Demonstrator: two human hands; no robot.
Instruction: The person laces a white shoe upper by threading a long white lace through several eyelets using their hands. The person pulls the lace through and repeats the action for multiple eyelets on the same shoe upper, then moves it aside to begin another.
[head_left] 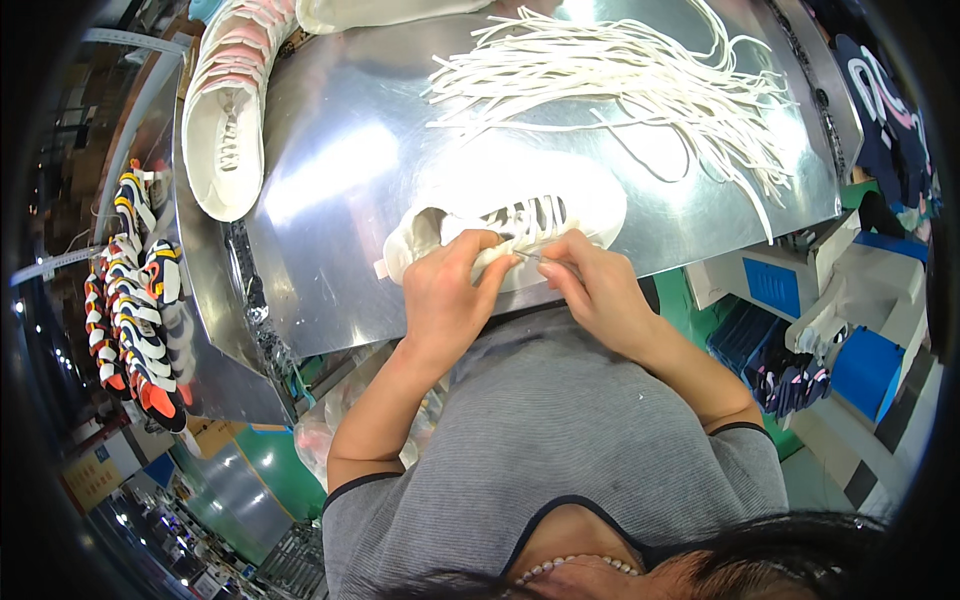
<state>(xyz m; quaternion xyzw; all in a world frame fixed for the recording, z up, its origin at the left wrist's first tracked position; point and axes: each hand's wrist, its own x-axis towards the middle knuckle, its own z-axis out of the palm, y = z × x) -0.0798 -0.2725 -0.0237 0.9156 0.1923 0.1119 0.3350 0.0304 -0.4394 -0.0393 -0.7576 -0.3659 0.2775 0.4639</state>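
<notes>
A white sneaker (590, 190) lies on the metal table in front of me, its toe to the right and its heel to the left. White lace crosses part of its eyelet rows. At the near side of the lacing, my left hand (445, 295) pinches the shoe's edge or a lace there; the fingertips hide which. My right hand (600, 290) is closed, thumb and forefinger pinching a thin metal hook-like tool (530, 257) whose tip reaches toward the left fingertips. The exact end of the tool is too small to make out.
A loose pile of white shoelaces (620, 90) spreads over the far right of the metal table (330, 270). Nested white shoes (225, 140) line the far left. Colourful shoes (140, 320) stand on a surface further left. White and blue bins (860, 320) are at the right.
</notes>
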